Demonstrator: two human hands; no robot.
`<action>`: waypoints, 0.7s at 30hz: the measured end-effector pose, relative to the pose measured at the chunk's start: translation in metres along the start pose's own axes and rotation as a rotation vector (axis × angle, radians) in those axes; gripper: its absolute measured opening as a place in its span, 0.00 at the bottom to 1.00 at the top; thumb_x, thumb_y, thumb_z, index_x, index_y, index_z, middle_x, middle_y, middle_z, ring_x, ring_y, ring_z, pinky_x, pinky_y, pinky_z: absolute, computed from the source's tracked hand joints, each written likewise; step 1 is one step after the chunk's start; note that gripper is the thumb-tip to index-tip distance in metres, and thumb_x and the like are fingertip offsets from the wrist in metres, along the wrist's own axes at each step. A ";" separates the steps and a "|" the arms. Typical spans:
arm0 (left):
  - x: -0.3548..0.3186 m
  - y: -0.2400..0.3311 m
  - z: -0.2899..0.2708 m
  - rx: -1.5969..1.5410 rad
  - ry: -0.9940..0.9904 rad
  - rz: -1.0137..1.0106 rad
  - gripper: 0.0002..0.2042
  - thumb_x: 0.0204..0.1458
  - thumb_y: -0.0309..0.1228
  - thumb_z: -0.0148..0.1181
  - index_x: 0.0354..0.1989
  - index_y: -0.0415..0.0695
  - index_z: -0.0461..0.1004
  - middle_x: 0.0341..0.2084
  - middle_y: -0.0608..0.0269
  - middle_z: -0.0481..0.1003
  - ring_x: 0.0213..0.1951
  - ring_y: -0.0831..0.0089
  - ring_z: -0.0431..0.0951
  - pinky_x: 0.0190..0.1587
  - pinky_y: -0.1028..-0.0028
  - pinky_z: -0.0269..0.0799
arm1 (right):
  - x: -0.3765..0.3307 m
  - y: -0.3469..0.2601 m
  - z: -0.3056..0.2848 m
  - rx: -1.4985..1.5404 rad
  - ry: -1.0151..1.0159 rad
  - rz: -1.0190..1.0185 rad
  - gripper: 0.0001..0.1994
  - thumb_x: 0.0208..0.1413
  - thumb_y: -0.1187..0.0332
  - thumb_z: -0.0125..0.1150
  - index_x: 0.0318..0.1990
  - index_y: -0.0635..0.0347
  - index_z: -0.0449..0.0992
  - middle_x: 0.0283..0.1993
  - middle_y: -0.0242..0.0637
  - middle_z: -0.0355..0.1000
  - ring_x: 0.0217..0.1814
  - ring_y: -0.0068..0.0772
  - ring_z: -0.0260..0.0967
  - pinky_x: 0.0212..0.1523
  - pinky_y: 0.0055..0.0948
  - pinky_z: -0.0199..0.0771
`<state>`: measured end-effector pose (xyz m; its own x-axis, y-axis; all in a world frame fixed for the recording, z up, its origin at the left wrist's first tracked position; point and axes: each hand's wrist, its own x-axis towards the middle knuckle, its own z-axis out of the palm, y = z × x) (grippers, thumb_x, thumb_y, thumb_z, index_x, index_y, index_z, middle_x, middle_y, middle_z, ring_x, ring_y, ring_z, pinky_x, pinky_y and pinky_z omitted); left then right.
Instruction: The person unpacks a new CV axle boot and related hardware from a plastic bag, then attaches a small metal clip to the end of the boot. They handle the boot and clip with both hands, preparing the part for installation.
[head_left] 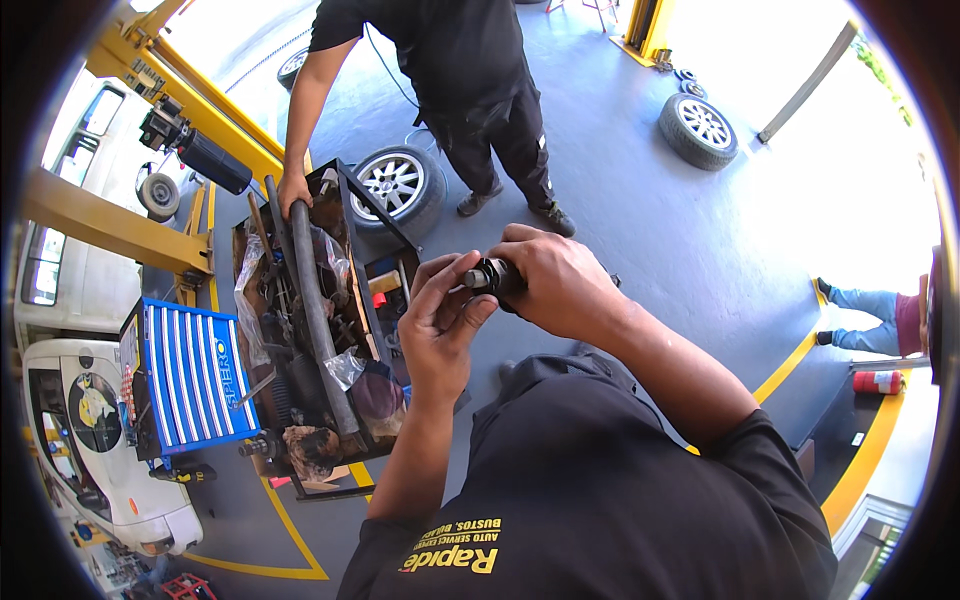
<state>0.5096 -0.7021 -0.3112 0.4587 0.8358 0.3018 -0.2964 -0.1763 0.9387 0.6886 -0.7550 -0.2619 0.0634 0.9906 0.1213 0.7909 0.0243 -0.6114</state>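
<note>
In front of my chest I hold a dark cylindrical metal part (487, 281) with a paler stub at its left end. My right hand (562, 277) is wrapped round its body and hides most of it. At the stub end, my left hand (440, 320) pinches the part between thumb and fingers. What kind of part it is cannot be made out. Just left of my left hand stands a black metal cart (362, 195) filled with tools and used parts. A long grey pipe (312, 290) lies across it, and a co-worker's hand (293, 190) rests on the pipe's far end.
The co-worker (440, 60) stands across from me, near a wheel (392, 188) on the floor. Another wheel (698, 130) lies farther right. A blue tool chest (195, 372) and yellow lift posts (120, 222) are at left. A red cylinder (877, 382) is at right.
</note>
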 end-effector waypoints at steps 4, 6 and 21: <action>-0.005 -0.009 0.008 -0.015 0.135 -0.028 0.21 0.55 0.21 0.73 0.58 0.35 0.77 0.56 0.63 0.71 0.52 0.76 0.77 0.56 0.78 0.75 | -0.001 -0.004 0.013 -0.073 0.077 0.012 0.09 0.51 0.72 0.66 0.41 0.60 0.83 0.41 0.42 0.74 0.48 0.51 0.78 0.50 0.48 0.76; -0.008 -0.014 0.012 -0.063 0.187 -0.072 0.22 0.56 0.20 0.73 0.59 0.35 0.75 0.55 0.62 0.72 0.53 0.76 0.77 0.56 0.77 0.75 | 0.000 -0.004 0.020 -0.118 0.114 -0.001 0.09 0.52 0.72 0.65 0.41 0.60 0.83 0.42 0.41 0.74 0.49 0.49 0.78 0.51 0.48 0.75; -0.007 -0.027 0.008 -0.280 0.027 -0.218 0.26 0.60 0.24 0.41 0.68 0.28 0.66 0.60 0.48 0.73 0.63 0.61 0.74 0.66 0.58 0.72 | 0.003 0.024 0.024 -0.033 -0.002 0.116 0.11 0.53 0.70 0.68 0.43 0.60 0.84 0.43 0.42 0.75 0.46 0.53 0.78 0.47 0.48 0.78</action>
<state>0.5215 -0.7075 -0.3369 0.5150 0.8523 0.0914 -0.4142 0.1541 0.8970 0.6931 -0.7486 -0.2949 0.1538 0.9868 0.0497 0.7978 -0.0944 -0.5955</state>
